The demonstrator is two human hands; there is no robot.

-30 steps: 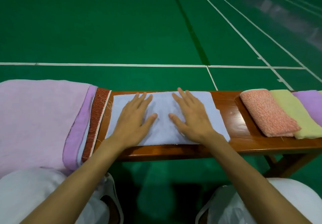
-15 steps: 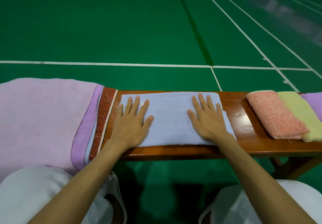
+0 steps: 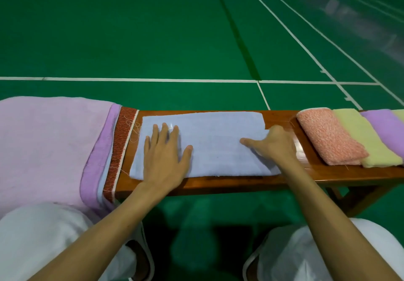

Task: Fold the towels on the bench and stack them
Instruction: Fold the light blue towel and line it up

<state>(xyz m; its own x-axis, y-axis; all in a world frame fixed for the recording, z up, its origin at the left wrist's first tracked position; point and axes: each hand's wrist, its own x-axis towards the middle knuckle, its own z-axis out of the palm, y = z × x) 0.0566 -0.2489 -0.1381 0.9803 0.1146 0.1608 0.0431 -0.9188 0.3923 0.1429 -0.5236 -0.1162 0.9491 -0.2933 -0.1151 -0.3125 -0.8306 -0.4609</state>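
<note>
Blue towel (image 3: 214,141) is lying flat on the table (image 3: 284,180), with the left hand (image 3: 166,152) pressing it down, fingers (image 3: 162,132) straight. The right hand (image 3: 275,145) pinches its right edge, thumb on top. If that pinch only catches the top layer, I'd bet the fold comes over crooked or bunches up.

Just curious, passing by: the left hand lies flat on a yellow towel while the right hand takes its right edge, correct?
Not quite: in the head view the towel under the flat left hand is light blue, not yellow. The right hand does take its right edge.
</note>
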